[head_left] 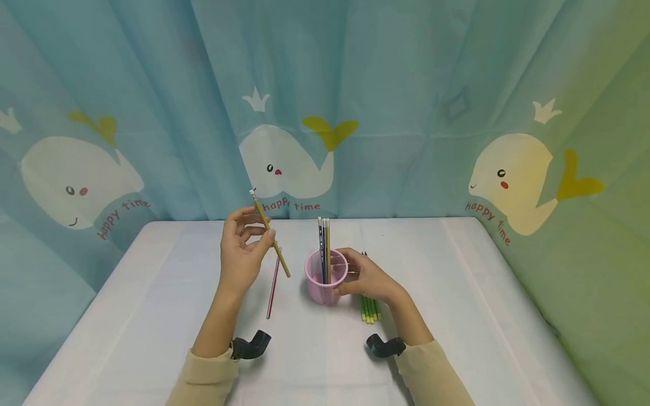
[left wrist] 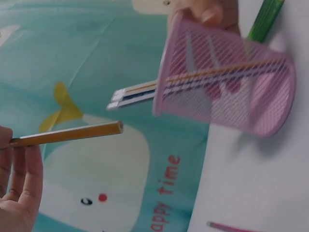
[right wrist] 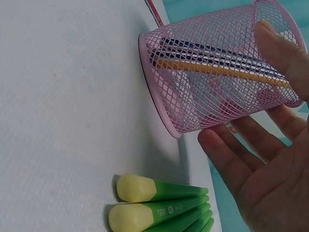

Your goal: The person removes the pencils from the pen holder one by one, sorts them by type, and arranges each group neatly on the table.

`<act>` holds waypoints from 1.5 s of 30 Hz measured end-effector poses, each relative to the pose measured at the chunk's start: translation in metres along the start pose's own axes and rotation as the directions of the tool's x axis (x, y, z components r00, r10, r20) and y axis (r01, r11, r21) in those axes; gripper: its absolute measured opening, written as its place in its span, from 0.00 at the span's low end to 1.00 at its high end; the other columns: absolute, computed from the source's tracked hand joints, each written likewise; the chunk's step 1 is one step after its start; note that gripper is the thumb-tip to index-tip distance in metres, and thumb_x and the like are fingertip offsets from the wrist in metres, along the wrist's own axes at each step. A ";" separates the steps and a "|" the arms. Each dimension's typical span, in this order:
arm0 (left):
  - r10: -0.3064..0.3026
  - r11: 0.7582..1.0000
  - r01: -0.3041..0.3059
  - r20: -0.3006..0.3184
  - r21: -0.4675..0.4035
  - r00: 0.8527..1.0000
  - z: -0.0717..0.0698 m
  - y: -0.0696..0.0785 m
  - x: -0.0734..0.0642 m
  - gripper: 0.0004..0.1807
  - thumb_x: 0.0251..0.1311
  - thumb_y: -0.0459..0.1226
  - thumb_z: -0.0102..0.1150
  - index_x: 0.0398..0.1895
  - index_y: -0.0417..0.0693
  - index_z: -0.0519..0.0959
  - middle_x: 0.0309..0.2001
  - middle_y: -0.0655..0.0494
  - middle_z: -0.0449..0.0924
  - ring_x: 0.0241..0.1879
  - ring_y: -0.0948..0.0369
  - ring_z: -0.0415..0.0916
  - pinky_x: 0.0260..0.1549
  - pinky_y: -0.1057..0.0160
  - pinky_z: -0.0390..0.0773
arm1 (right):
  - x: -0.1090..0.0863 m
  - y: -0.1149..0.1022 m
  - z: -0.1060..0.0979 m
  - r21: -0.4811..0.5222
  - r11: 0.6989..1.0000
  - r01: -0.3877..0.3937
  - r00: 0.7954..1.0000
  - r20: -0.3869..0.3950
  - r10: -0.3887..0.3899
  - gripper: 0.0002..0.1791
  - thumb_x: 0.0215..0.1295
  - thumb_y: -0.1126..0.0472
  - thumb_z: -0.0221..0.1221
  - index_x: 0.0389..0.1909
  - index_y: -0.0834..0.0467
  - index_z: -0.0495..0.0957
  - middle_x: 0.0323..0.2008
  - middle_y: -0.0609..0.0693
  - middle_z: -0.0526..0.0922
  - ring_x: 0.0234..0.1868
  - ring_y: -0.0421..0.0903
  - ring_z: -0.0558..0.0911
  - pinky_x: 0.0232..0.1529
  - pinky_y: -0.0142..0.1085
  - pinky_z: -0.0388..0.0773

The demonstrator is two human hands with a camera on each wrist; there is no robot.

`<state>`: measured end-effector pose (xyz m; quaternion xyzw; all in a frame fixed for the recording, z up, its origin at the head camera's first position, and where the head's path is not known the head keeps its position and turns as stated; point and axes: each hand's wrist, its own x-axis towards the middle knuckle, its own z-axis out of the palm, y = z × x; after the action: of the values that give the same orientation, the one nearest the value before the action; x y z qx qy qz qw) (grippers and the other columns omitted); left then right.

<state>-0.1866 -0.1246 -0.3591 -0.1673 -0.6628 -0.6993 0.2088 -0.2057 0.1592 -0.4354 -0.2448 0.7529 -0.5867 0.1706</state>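
My left hand [head_left: 242,256] pinches a yellow pencil [head_left: 283,263] between thumb and fingers, holding it tilted in the air, white-tipped end up. Its lower end hangs to the left of a pink mesh pencil cup [head_left: 321,293]. My right hand [head_left: 369,280] grips that cup from the right, thumb on the near side and fingers around the far side. Inside the cup stand several pencils [head_left: 324,237], some dark blue and white and one yellow; the mesh lets them show through in both wrist views.
A red pencil [head_left: 273,290] lies on the white table [head_left: 152,316] left of the cup. Several green pencils [head_left: 369,310] with pale yellow ends lie side by side, partly under my right hand. Behind the table hangs a blue-green curtain [head_left: 406,113] with whale prints.
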 end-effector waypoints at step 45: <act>-0.258 0.937 0.240 0.041 0.252 0.965 -0.045 -0.037 0.008 0.25 0.67 0.30 0.58 0.66 0.42 0.67 0.52 0.40 0.75 0.37 0.67 0.79 0.33 0.70 0.83 | 0.000 0.001 0.001 0.011 1.000 -0.014 1.000 0.005 0.014 0.45 0.48 0.69 0.75 0.68 0.52 0.66 0.62 0.55 0.76 0.61 0.53 0.78 0.62 0.46 0.77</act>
<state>-0.2105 -0.1689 -0.3896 -0.0804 -0.7671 -0.6264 0.1131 -0.2055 0.1589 -0.4369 -0.2399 0.7508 -0.5892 0.1780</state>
